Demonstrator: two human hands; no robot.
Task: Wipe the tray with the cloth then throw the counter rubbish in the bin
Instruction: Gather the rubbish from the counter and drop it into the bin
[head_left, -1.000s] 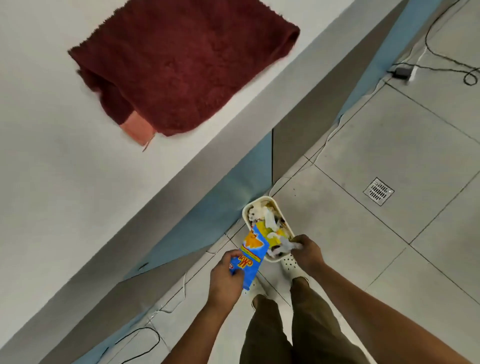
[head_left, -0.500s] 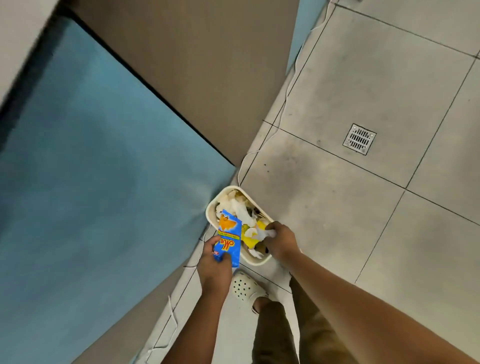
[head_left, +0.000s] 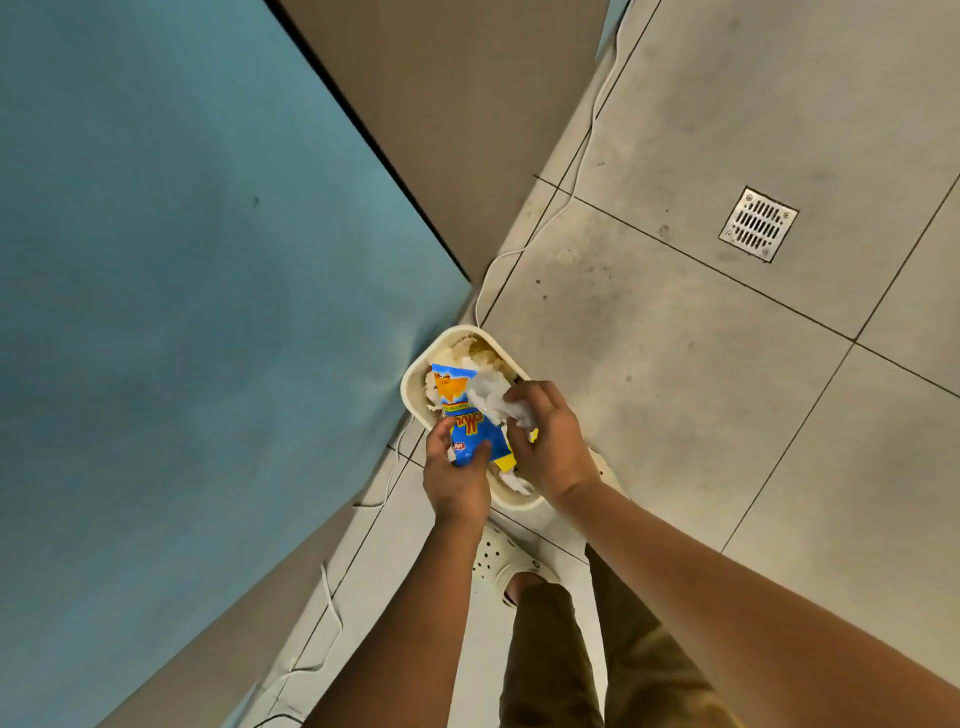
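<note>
A small cream bin stands on the tiled floor against the blue cabinet panel, filled with crumpled white paper. My left hand grips the lower end of a blue and orange snack packet that points into the bin. My right hand holds a crumpled white tissue over the bin, just above the packet. A yellow wrapper shows beneath my right hand. The tray and the cloth are out of view.
The blue panel and a beige cabinet side rise at the left. A white cable runs along the floor by the wall. A metal floor drain sits at the upper right. My white clogs stand just below the bin.
The view dropped from the counter with the red cloth to the floor. Both hands have moved further over the bin, and the packet's top now lies inside the rim.
</note>
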